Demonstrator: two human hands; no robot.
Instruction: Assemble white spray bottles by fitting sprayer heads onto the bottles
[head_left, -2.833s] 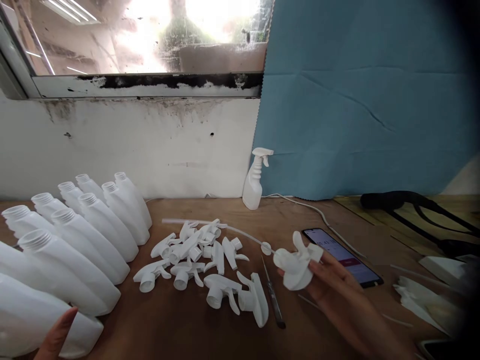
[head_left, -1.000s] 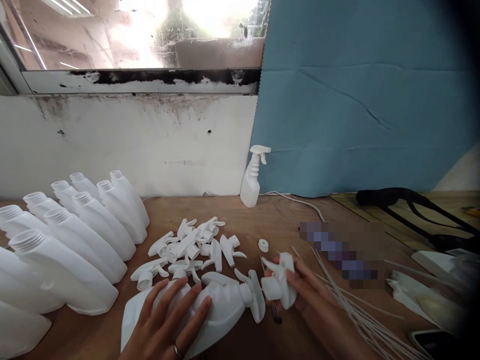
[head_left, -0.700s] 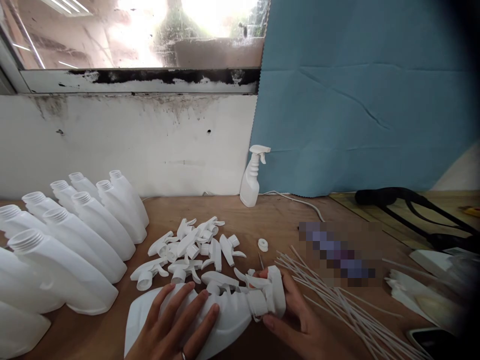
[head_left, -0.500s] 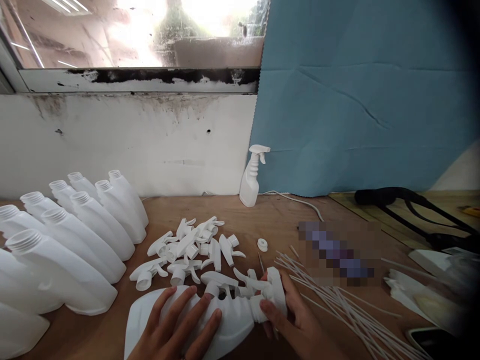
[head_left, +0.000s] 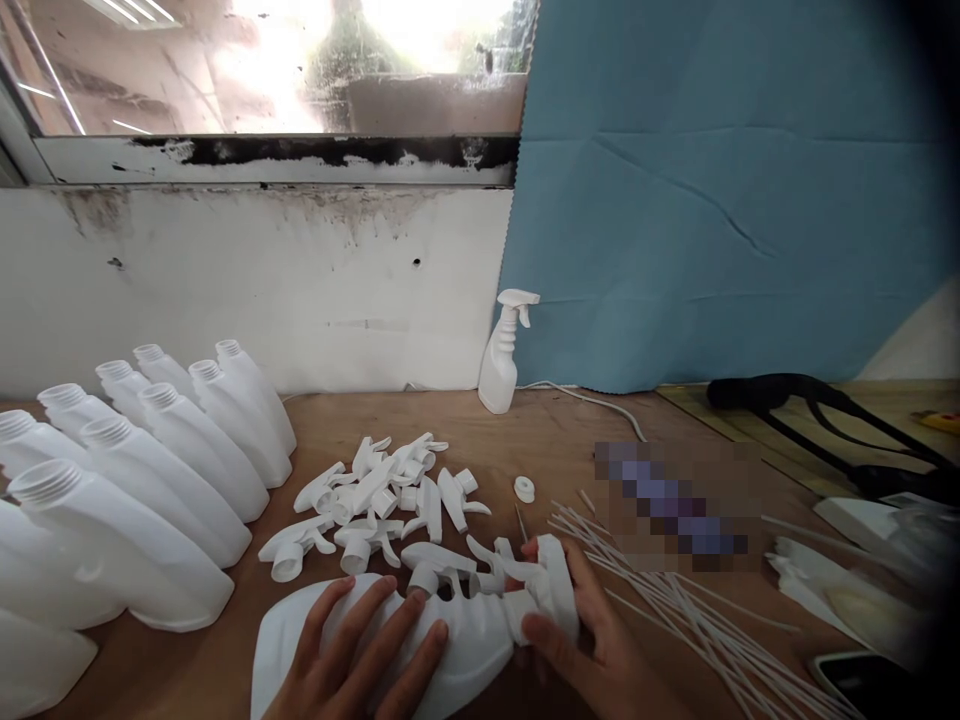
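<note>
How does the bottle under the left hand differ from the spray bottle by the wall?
The lying bottle is on its side; the standing spray bottle is upright. The left hand rests over the lying bottle and the right hand grips the trigger sprayer at its neck; no hand touches the standing spray bottle. Both are white with ribbed necks.

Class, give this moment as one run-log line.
left hand: holds white plastic bottle sideways | right hand: grips white plastic trigger head at bottle's neck | nearby: loose white trigger heads, thin white tubes
</note>
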